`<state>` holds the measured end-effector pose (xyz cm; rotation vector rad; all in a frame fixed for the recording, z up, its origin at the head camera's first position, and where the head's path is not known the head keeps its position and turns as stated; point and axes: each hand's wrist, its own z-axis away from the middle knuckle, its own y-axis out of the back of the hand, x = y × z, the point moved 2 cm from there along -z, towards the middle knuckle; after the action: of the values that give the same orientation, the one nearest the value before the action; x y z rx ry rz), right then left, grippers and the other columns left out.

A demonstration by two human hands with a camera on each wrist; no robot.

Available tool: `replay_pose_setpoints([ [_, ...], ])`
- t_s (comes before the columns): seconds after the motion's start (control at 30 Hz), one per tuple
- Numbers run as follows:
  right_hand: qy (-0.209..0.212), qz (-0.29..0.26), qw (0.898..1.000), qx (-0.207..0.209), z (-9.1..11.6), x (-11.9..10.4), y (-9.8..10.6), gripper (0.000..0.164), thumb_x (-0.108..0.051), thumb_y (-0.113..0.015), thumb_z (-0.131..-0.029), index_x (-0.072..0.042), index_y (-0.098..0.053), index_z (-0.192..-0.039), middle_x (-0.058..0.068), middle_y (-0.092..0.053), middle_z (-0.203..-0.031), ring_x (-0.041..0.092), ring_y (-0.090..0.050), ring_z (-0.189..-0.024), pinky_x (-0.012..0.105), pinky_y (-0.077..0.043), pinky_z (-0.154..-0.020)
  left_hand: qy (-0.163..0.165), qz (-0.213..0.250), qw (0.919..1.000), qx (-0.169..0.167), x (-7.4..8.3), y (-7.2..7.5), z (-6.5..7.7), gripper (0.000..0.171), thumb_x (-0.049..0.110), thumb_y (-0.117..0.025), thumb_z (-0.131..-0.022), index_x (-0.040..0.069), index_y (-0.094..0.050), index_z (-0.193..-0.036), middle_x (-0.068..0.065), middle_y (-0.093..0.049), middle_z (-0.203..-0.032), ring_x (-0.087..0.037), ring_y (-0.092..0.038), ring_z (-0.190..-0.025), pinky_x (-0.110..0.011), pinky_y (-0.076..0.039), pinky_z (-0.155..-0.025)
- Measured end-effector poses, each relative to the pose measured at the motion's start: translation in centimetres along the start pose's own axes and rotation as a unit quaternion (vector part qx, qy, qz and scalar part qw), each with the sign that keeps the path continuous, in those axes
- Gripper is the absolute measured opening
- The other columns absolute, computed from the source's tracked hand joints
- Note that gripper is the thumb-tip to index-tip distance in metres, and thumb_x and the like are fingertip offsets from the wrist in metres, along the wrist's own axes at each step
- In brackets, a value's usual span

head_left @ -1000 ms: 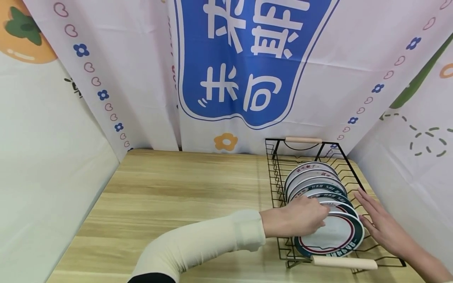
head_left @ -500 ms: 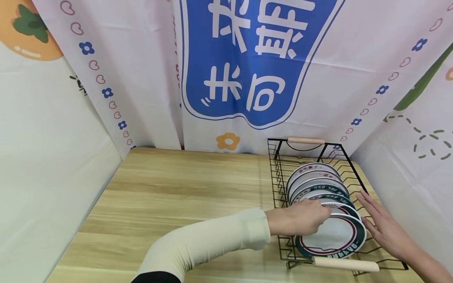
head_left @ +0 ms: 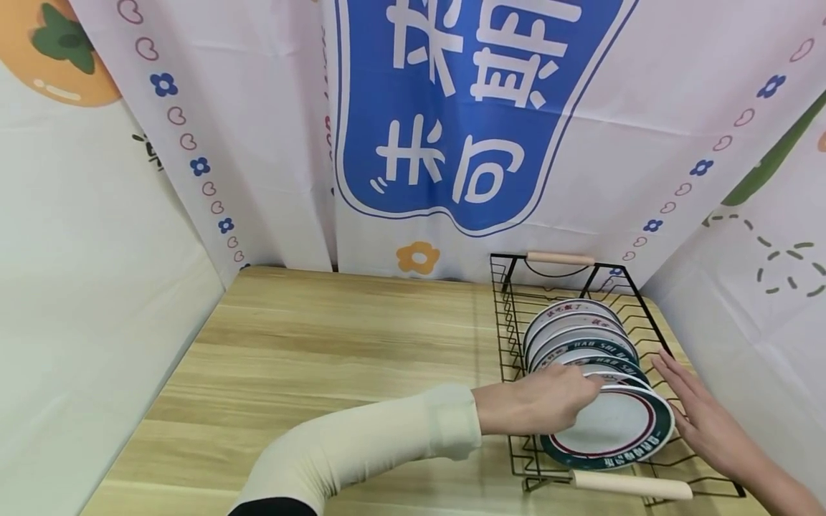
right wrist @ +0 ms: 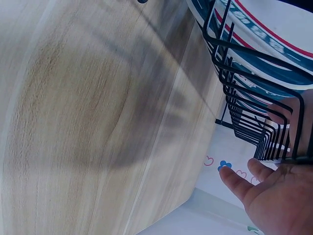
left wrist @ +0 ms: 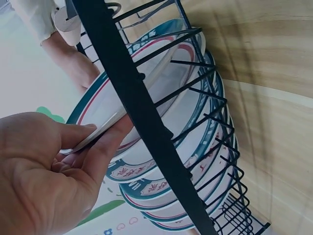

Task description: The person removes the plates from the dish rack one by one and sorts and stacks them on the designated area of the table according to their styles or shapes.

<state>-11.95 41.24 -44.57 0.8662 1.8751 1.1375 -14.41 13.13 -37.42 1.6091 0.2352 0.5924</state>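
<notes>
My left hand (head_left: 558, 398) pinches the upper rim of the front plate (head_left: 613, 423), a white plate with a green band and a red ring. In the left wrist view the thumb lies on one face of that plate (left wrist: 100, 105) and the fingers on the other. The plate tilts in a black wire dish rack (head_left: 654, 326), in front of several others standing in a row. My right hand (head_left: 703, 423) is at the rack's right side, fingers extended, thumb near the front plate's edge. In the right wrist view, part of this hand (right wrist: 279, 200) shows through the wires.
The rack has pale wooden handles at its front (head_left: 632, 485) and back (head_left: 560, 258). It stands on the right of a wood-grain table (head_left: 310, 344). Printed white cloth (head_left: 271, 143) hangs behind the table and along both sides.
The front plate has risen slightly and shifted a little right in my left hand; a front wire that crossed its lower part no longer shows over it. My right hand stays nearly still.
</notes>
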Motion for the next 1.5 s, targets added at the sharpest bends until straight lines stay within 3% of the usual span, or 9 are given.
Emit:
replay_pose_setpoints([
  [0.1,0.001,-0.002,1.0,0.004,0.1,0.1,0.2,0.085,0.017,-0.06,-0.075,-0.004,-0.029,-0.152,0.009,-0.017,-0.162,-0.001,-0.004,-0.144,0.001,0.0,-0.103,-0.004,0.003,0.9997,0.022,0.0,0.5,0.4,0.027,-0.002,-0.059,-0.089,0.013,-0.055,-0.112,0.008,-0.05,-0.067,-0.002,-0.049,-0.054,-0.009,-0.039,-0.046],
  [0.33,-0.002,-0.033,0.999,0.023,0.5,0.2,0.1,0.08,0.016,-0.063,-0.078,-0.003,-0.034,-0.15,0.01,-0.019,-0.161,-0.001,-0.007,-0.144,0.004,-0.002,-0.109,-0.002,0.01,0.9977,0.068,-0.1,2.2,0.9,0.019,0.0,-0.056,-0.093,0.014,-0.05,-0.105,0.009,-0.049,-0.064,0.0,-0.048,-0.051,-0.007,-0.037,-0.043],
  [0.5,-0.028,-0.037,0.999,0.021,0.6,0.5,0.0,0.069,0.008,-0.06,-0.089,-0.003,-0.031,-0.151,0.026,-0.029,-0.153,-0.011,-0.005,-0.138,0.001,-0.001,-0.105,-0.008,0.019,0.9961,0.085,-0.4,4.2,1.6,0.019,0.0,-0.052,-0.095,0.012,-0.049,-0.11,0.009,-0.049,-0.06,0.0,-0.047,-0.046,-0.008,-0.036,-0.042],
  [0.67,-0.037,-0.012,0.999,0.016,0.7,0.5,-0.1,0.066,-0.003,-0.059,-0.095,-0.007,-0.028,-0.153,0.032,-0.033,-0.147,-0.012,-0.004,-0.135,0.001,0.0,-0.103,-0.006,0.085,0.9892,0.119,-1.7,6.5,3.1,0.011,0.012,-0.046,-0.103,0.008,-0.049,-0.113,0.005,-0.05,-0.058,-0.002,-0.045,-0.039,-0.009,-0.036,-0.037],
  [0.93,-0.025,0.007,1.0,0.01,0.9,0.3,0.2,0.068,0.0,-0.061,-0.092,-0.006,-0.03,-0.152,0.014,-0.021,-0.16,-0.006,-0.004,-0.142,0.002,0.001,-0.105,0.007,0.18,0.9646,0.193,-6.1,10.4,5.4,0.017,0.008,-0.05,-0.101,0.002,-0.054,-0.116,-0.003,-0.059,-0.072,-0.006,-0.048,-0.044,-0.015,-0.042,-0.037],
  [1.13,-0.029,0.012,1.0,0.003,0.9,0.1,0.4,0.067,-0.004,-0.06,-0.094,-0.008,-0.029,-0.153,0.013,-0.021,-0.161,-0.003,-0.004,-0.143,0.002,0.002,-0.104,0.085,0.254,0.9313,0.247,-10.1,12.6,7.8,0.037,0.005,-0.054,-0.098,0.001,-0.051,-0.135,-0.02,-0.07,-0.104,-0.012,-0.067,-0.063,-0.02,-0.052,-0.046],
  [1.23,-0.025,0.017,1.0,-0.006,0.6,0.0,0.1,0.066,-0.006,-0.06,-0.095,-0.009,-0.029,-0.153,0.015,-0.022,-0.16,-0.002,-0.005,-0.144,0.002,0.002,-0.103,0.136,0.29,0.9069,0.274,-12.3,13.1,9.4,0.039,0.004,-0.054,-0.098,0.0,-0.049,-0.137,-0.023,-0.068,-0.109,-0.02,-0.071,-0.076,-0.022,-0.056,-0.054],
  [1.3,-0.018,0.017,1.0,-0.007,0.3,-0.1,0.0,0.066,-0.006,-0.061,-0.094,-0.008,-0.03,-0.152,0.017,-0.024,-0.159,-0.003,-0.006,-0.143,0.002,0.001,-0.104,0.16,0.287,0.8971,0.296,-13.9,13.2,10.3,0.036,0.004,-0.055,-0.098,-0.003,-0.052,-0.133,-0.022,-0.069,-0.108,-0.02,-0.071,-0.079,-0.022,-0.057,-0.058],
  [1.5,-0.017,0.02,1.0,-0.008,0.3,-0.3,-0.2,0.066,-0.006,-0.061,-0.094,-0.007,-0.03,-0.152,0.016,-0.023,-0.159,-0.003,-0.005,-0.143,0.001,0.001,-0.104,0.217,0.257,0.8881,0.313,-18.8,12.1,11.6,0.031,0.007,-0.057,-0.097,-0.003,-0.057,-0.127,-0.015,-0.071,-0.102,-0.017,-0.071,-0.08,-0.024,-0.058,-0.064],
])
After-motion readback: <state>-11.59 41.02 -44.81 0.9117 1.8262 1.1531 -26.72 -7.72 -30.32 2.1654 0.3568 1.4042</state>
